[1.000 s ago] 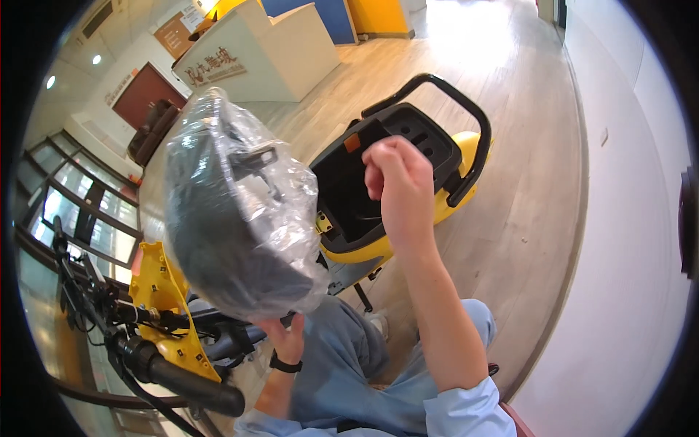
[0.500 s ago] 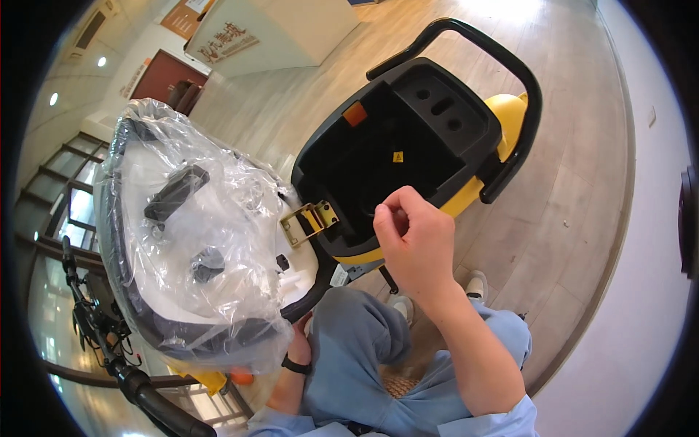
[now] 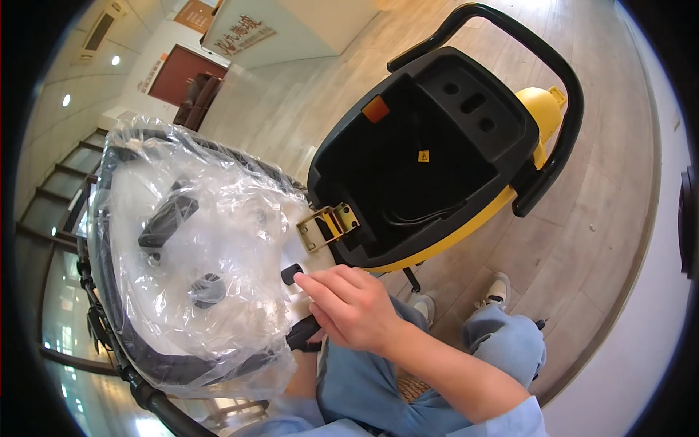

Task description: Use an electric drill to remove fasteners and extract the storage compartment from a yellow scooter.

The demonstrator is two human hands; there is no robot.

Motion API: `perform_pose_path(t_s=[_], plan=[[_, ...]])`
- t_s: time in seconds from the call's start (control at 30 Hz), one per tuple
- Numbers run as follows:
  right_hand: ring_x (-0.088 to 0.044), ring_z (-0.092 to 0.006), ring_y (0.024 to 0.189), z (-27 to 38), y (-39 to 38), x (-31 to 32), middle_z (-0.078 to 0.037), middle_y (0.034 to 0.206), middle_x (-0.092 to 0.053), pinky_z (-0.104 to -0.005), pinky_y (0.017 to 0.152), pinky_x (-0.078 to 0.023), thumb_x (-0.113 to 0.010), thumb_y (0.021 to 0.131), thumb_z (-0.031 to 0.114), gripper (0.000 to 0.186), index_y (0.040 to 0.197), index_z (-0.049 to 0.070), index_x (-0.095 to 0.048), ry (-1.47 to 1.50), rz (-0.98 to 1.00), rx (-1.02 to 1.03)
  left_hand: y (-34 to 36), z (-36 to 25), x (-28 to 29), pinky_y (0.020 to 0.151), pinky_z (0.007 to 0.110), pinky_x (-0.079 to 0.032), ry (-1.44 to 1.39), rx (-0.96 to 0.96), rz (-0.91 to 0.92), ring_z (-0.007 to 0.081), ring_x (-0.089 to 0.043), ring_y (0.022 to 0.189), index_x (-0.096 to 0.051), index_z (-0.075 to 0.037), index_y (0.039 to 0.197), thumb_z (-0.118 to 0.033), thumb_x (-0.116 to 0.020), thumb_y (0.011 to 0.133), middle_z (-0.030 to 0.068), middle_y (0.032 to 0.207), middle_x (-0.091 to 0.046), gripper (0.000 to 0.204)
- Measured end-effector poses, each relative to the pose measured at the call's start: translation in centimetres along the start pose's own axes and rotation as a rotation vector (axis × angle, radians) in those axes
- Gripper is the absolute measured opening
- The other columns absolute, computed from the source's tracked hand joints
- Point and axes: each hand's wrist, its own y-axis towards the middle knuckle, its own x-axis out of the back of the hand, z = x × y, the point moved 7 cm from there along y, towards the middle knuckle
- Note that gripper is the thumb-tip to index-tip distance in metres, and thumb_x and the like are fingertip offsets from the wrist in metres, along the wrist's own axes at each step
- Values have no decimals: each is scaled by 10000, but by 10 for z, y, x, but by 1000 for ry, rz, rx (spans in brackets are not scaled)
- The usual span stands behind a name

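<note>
Scooter seat [image 3: 120,291] tipped up on the left, underside facing the wearer, plastic wrap [image 3: 247,211] loose over most of it; its near rim comes close to the wearer's trousers [image 3: 349,393]. Hinge bracket [image 3: 328,226] joins it to the black storage tub [image 3: 502,142], mouth open, to the right of the seat. Wood floor [image 3: 568,247] runs between tub and white wall [image 3: 641,320] on the right; more floor beyond, up to a pale counter [image 3: 306,33].

Around: black grab bar [image 3: 564,80] loops round the tub's far end, yellow body part [image 3: 540,113] beside it. Orange patch [image 3: 376,108] on the inner wall, small yellow sticker [image 3: 424,156] deeper in. Handlebar [image 3: 164,408] at lower left, partly behind the seat. Shoes [image 3: 499,289] below the tub.

Right hand [image 3: 353,306] comes in from lower right, palm down, fingers together and slightly bent, index tip at or just beside the black rubber stop [image 3: 291,274] near the hinge; can't tell whether it grips anything. Left hand [image 3: 314,339] mostly hidden behind the seat's near rim; opening and hold can't be told.
</note>
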Motion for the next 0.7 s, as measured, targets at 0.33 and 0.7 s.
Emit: perform_pose_path(t_s=[0.33,0.7], plan=[[-623,-283,825,0,-3,-15,-115,980,-641,-375,699,-497,-525,825,343,404,1046,21,-631,145,-26,63,-61,16,86,1005,435,-425,-367,96,17,267,-577,1116,-580,-31,1232,-304,-495,961,134,1207,-621,394],[-595,-299,761,-17,-3,0,-139,930,-633,-384,649,-455,-421,870,360,434,1003,7,-633,189,-209,35,-59,-22,88,1019,455,-417,-755,233,136,280,-575,1125,-581,-32,1236,-305,-504,954,139,1213,-620,400]])
